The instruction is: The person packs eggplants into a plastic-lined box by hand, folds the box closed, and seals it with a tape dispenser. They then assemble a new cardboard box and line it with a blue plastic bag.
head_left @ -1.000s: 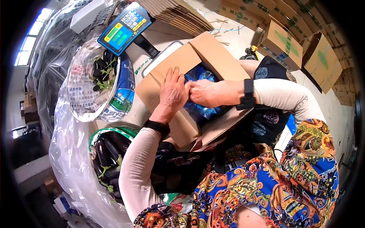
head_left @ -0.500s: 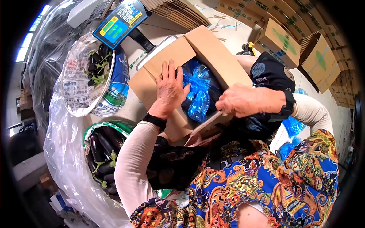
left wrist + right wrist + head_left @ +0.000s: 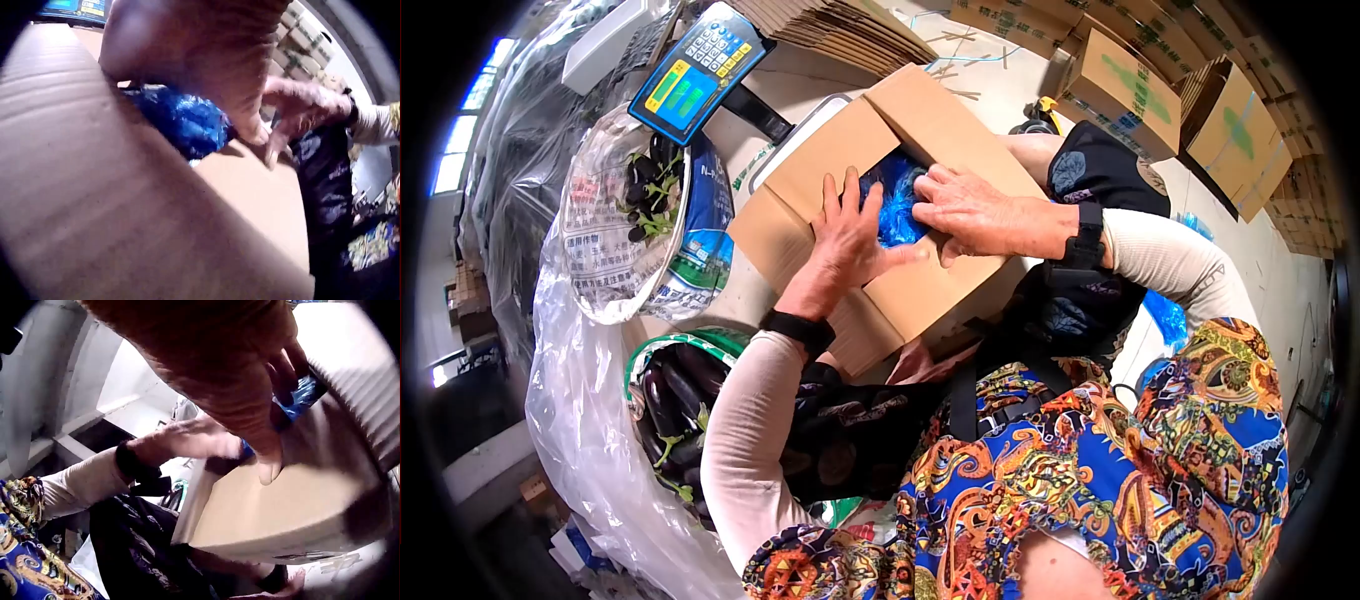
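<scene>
An open cardboard box (image 3: 815, 165) stands before the person, with a crinkled blue plastic bag (image 3: 895, 215) inside. The near flap (image 3: 920, 290) lies folded inward over part of the opening. My left hand (image 3: 840, 240) rests on the box with its fingers spread at the left side of the opening and its thumb over the near flap. Opposite, my right hand (image 3: 980, 215) has bent fingers on the blue plastic. Its thumb presses the near flap, which also shows in the right wrist view. Part of the bag is hidden under the hands and flap.
A scale display (image 3: 695, 75) stands behind the box, beside a white sack (image 3: 615, 250) of eggplants. More eggplants (image 3: 665, 400) fill a green-rimmed sack at the near left. Flattened cardboard (image 3: 840, 35) lies at the back; cardboard boxes (image 3: 1120, 95) stand at the right.
The right hand has swung the near flap inward over the box and moved left onto the bag. The left hand stays at the left side, its thumb now over that flap.
</scene>
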{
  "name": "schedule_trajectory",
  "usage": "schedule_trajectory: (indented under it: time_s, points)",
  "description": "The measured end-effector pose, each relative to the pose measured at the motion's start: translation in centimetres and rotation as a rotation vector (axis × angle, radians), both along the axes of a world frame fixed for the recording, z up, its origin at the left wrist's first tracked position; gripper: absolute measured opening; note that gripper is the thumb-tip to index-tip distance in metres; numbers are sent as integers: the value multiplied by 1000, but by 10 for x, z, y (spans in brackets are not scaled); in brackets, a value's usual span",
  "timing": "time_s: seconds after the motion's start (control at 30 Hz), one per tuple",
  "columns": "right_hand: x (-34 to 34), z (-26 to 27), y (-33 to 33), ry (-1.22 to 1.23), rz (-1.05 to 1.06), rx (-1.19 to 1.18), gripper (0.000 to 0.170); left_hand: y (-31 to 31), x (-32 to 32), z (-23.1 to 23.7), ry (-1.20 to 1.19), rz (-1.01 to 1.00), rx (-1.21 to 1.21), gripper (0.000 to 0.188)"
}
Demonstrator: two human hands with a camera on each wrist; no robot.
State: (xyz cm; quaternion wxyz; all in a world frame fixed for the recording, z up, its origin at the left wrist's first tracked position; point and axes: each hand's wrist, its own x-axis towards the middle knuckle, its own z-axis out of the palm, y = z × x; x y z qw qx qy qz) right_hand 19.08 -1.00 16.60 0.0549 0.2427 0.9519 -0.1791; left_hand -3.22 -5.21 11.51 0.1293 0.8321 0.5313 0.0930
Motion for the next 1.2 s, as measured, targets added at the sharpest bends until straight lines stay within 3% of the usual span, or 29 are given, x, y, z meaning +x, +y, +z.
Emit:
schedule_trajectory:
  time_s: [0.1, 0.13, 0.17, 0.23, 0.33, 0.37, 0.43, 0.5, 0.53, 0.67, 0.7, 0.73, 0.83, 0.87, 0.93, 0.97, 1.0, 1.03, 1.1, 1.13, 1.2]
  points:
    - [7, 7, 5, 188, -153, 383, 86, -2, 5, -1, 33, -14, -1, 118]
    - [16, 2, 17, 186, -278, 378, 98, -1, 3, -1, 39, -19, -5, 118]
    - [21, 0, 24, 163, -513, 463, 90, -1, 2, -2, 46, -23, -6, 118]
    - [48, -11, 49, 111, -767, 161, 78, -2, 1, -1, 44, -26, -14, 118]
    - [62, 1, 50, 240, -747, -157, 69, 0, 0, 1, 32, -37, -18, 118]
    - [49, 32, 34, 377, -629, -292, 56, -2, 0, -1, 22, -24, -25, 118]
    - [26, 30, 5, 439, -345, -36, 46, -6, -1, -7, 13, -11, -23, 117]
    - [12, -4, -9, 566, -244, 46, 40, -2, -2, -5, 16, -37, -18, 115]
    - [14, -10, -18, 398, -122, 119, 43, -3, 0, -3, 1, -46, -36, 111]
    - [10, -46, -36, 457, -274, 277, 55, 3, -14, 16, -98, -62, -119, 97]
    - [12, -44, -34, 481, -347, 315, 58, 2, -20, 31, -68, 72, -133, 89]
    - [15, -52, -31, 391, -378, 328, 72, 3, -30, 32, -10, 218, 85, 87]
    - [8, -64, -27, 502, -779, -196, 90, -1, -82, 8, 177, 652, 555, 77]
    - [6, -62, -26, 596, -778, -301, 101, -8, -89, 6, -115, 855, 166, 75]
    - [-2, -55, -29, 509, -769, -141, 98, -25, -102, 5, -707, 1171, -640, 73]
    - [-7, -51, -29, 465, -768, -59, 97, -34, -94, 4, -803, 1091, -573, 62]
    - [-11, -53, -26, 538, -645, 67, 81, -42, -84, 8, -901, 1005, -513, 52]
    - [-13, -53, -26, 481, -572, 141, 73, -39, -72, 12, -1041, 1164, -495, 39]
    - [-13, -50, -26, 360, -408, 290, 57, -43, -79, 8, -1272, 1077, -493, 36]
    - [-13, -53, -25, 422, -361, 299, 43, -44, -82, 6, -1390, 1030, -482, 35]
    - [-17, -51, -22, 416, -249, 355, 36, -40, -76, 20, -1334, 980, -362, 37]
